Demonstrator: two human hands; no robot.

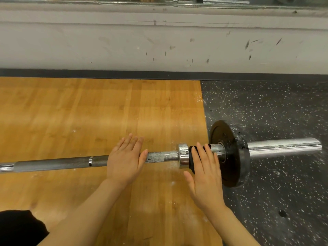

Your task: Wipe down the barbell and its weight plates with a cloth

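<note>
Pressing flat with straight fingers, the right hand pins a small black cloth onto the chrome sleeve of the long steel barbell, between its shiny collar and the round black iron weight plate. The left hand rests open-palmed on the knurled shaft, steadying it. The barbell lies on the wooden platform floor. Sleeve-wiping seems underway; next probably calls for rubbing toward the plate.
</note>
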